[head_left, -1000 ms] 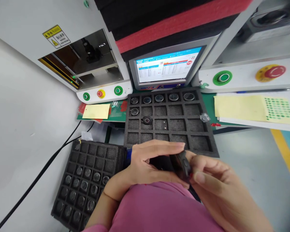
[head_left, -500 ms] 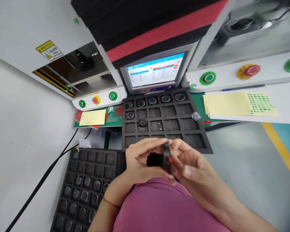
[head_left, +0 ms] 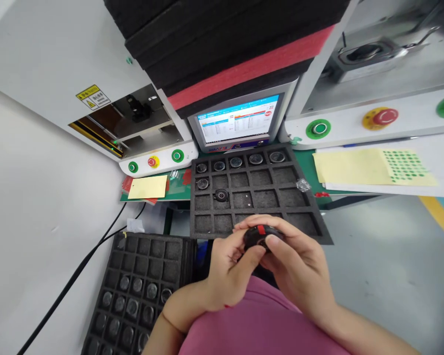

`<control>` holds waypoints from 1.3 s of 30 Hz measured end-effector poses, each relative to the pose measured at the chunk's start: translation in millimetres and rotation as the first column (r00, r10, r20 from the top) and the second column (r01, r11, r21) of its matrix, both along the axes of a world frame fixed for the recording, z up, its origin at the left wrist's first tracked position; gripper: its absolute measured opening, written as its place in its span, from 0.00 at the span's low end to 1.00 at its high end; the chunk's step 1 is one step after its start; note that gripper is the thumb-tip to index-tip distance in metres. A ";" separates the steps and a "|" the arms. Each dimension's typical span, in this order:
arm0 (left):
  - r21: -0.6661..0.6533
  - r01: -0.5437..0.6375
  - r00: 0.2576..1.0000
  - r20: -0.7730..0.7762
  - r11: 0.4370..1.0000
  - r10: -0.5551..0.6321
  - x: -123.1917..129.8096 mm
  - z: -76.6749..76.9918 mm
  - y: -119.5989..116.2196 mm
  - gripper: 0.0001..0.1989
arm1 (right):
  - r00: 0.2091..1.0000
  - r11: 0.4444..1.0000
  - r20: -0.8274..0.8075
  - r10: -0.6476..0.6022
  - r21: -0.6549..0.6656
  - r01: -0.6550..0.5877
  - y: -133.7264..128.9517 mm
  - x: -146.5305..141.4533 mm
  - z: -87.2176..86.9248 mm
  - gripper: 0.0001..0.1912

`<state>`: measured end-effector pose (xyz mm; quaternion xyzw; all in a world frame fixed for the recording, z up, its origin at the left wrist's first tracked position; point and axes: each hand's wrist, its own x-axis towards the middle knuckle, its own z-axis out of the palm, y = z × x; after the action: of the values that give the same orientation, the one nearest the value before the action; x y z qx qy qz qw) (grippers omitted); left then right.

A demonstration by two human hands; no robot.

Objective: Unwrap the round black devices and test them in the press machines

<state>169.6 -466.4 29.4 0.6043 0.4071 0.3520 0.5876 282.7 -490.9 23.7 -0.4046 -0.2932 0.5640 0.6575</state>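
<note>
A round black watch-like device (head_left: 263, 235) with a red piece on its upper edge is held between both hands. My left hand (head_left: 231, 266) grips its left side, thumb on the near face. From the right, my right hand (head_left: 299, 261) wraps round it, with the thumb pressed on the face. Just beyond the hands lies a black foam tray (head_left: 257, 181) with round, glassy-faced devices in its far row and one below at the left. Another black round device (head_left: 221, 195) lies in the tray with its sensor side up.
A second foam tray (head_left: 145, 259) with many round devices is at lower left. Behind stand a screen (head_left: 237, 121), machines with green and red buttons, and stacked black foam. Yellow cards (head_left: 147, 187) lie on the green bench; a clear plastic scrap (head_left: 302, 185) rests on the tray's right edge.
The device has turned from edge-on to show its face and has the red piece on top. Both thumbs now press on it, and the fingers have closed round it. The view has shifted slightly.
</note>
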 end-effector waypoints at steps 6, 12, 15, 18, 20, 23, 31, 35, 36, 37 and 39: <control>0.238 0.034 0.994 -0.105 0.971 -0.009 -1.8 0.3 -2.9 0.17 | 0.994 0.990 0.065 -0.093 0.109 0.085 -3.0 -5.0 -3.7 0.07; 0.393 0.099 0.985 -0.170 0.914 -0.033 -5.2 -1.2 0.4 0.13 | 0.994 0.981 -0.086 -0.067 0.176 0.081 -1.3 -10.7 -7.2 0.08; 0.485 0.129 0.969 -0.249 0.865 -0.005 -6.5 -1.1 1.4 0.15 | 0.967 0.991 -0.255 -0.031 0.118 0.063 1.6 -11.3 0.7 0.05; 0.542 0.174 0.947 -0.320 0.822 0.011 -8.3 -1.4 1.6 0.17 | 0.930 0.997 -0.368 0.005 0.077 0.025 4.7 -12.5 7.6 0.03; 0.568 0.200 0.936 -0.351 0.798 0.016 -9.7 -2.3 1.8 0.18 | 0.914 0.997 -0.407 0.012 0.080 0.022 6.9 -13.8 8.1 0.03; 0.590 0.187 0.936 -0.349 0.786 0.039 -11.6 -4.0 3.0 0.17 | 0.904 0.995 -0.426 0.036 0.101 0.008 8.1 -14.4 2.6 0.03; -0.412 0.223 0.912 0.407 0.883 -0.041 -11.5 -3.6 3.8 0.23 | 0.975 0.873 0.183 -0.127 0.487 0.023 -1.7 1.5 -10.6 0.25; -0.634 0.339 0.843 0.533 0.695 0.075 -8.9 -4.1 1.6 0.23 | 0.926 0.743 0.338 -0.169 0.661 -0.106 2.4 11.7 -12.2 0.43; -0.645 0.354 0.834 0.545 0.677 0.082 -8.7 -4.2 1.0 0.23 | 0.928 0.732 0.345 -0.144 0.667 -0.134 3.2 14.2 -13.2 0.44; -0.653 0.369 0.827 0.555 0.661 0.087 -8.6 -4.2 0.4 0.22 | 0.930 0.736 0.349 -0.117 0.659 -0.155 3.6 16.6 -14.5 0.45; -0.658 0.401 0.809 0.581 0.638 0.090 -8.2 -4.1 -1.1 0.21 | 0.927 0.760 0.368 -0.071 0.622 -0.188 2.6 21.0 -17.5 0.44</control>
<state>161.4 -467.5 25.3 0.2056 0.2662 0.2571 0.9060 303.7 -488.3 6.1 -0.2420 -0.6005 0.3620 0.6707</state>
